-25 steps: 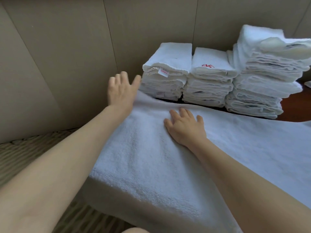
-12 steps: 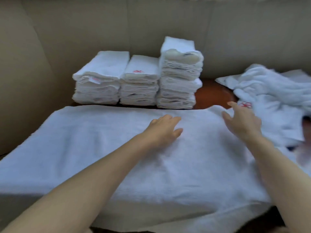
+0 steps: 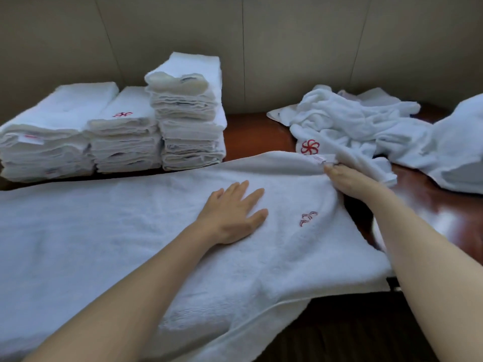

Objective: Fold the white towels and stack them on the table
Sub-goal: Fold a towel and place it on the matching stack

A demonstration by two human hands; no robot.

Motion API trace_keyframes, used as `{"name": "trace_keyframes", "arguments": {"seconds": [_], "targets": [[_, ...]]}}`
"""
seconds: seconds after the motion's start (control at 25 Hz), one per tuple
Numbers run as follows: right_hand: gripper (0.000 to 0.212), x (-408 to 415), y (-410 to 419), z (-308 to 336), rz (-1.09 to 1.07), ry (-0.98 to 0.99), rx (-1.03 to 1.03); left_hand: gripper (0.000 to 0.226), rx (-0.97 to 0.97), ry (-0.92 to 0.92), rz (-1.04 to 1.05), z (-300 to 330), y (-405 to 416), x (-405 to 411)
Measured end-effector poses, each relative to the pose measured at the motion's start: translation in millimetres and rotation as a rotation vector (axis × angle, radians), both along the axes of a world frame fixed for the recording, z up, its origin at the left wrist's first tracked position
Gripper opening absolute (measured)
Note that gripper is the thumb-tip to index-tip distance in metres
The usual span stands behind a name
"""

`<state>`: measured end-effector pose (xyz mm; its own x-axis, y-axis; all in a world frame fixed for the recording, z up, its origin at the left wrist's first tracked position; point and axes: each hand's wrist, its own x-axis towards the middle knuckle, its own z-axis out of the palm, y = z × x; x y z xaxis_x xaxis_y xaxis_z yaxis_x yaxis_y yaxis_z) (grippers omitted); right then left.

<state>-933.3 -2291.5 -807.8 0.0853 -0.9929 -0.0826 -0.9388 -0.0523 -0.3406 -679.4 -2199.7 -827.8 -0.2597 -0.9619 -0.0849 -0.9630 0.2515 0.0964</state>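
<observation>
Right hand (image 3: 347, 182) at the far right corner of the large white terry towel (image 3: 130, 231) spread flat across the near table; fingers curled at the corner by a small label, apparently pinching the edge, though the fingertips are partly hidden. Left hand (image 3: 232, 215) lies flat on the towel's middle, fingers straight and spread, holding nothing. A red embroidered logo (image 3: 308, 218) shows on the towel between the two hands. Far left, three stacks of folded white towels (image 3: 117, 131) stand side by side, the right one tallest. Far right, a loose heap of unfolded white towels (image 3: 352, 121) lies on the dark reddish wooden table (image 3: 256, 137).
</observation>
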Motion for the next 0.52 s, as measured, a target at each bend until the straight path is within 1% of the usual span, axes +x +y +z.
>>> {"name": "trace_keyframes", "arguments": {"seconds": [0.08, 0.16, 0.2, 0.28, 0.36, 0.4, 0.44, 0.48, 0.52], "targets": [[0.059, -11, -11, -10, -0.177, 0.093, -0.046, 0.059, -0.016, -0.007, 0.000, -1, -1, 0], [0.062, -11, -20, -11, -0.275, 0.067, -0.075, 0.059, -0.022, -0.010, 0.003, -1, -7, -2], [0.058, -7, -18, -10, -0.277, 0.071, -0.070, 0.059, -0.020, -0.015, 0.006, -1, -10, -3], [0.044, 0, -15, -1, -0.268, 0.079, -0.109, 0.058, -0.023, -0.036, 0.010, -1, -13, -5], [0.035, 10, -6, 23, -0.253, 0.049, -0.210, 0.058, -0.025, -0.041, 0.010, 0, -14, -8], [0.033, 18, 1, 34, -0.208, 0.017, -0.257, 0.058, -0.029, -0.041, 0.009, 0, -13, -8], [0.033, 30, 9, 42, -0.107, -0.025, -0.270, 0.058, -0.032, -0.042, 0.012, 0, -13, -8], [0.038, 45, 20, 49, 0.055, -0.036, -0.235, 0.058, -0.033, -0.044, 0.018, 1, -13, -8], [0.044, 60, 32, 51, 0.220, 0.011, -0.146, 0.058, -0.036, -0.047, 0.022, 2, -12, -9]]}}
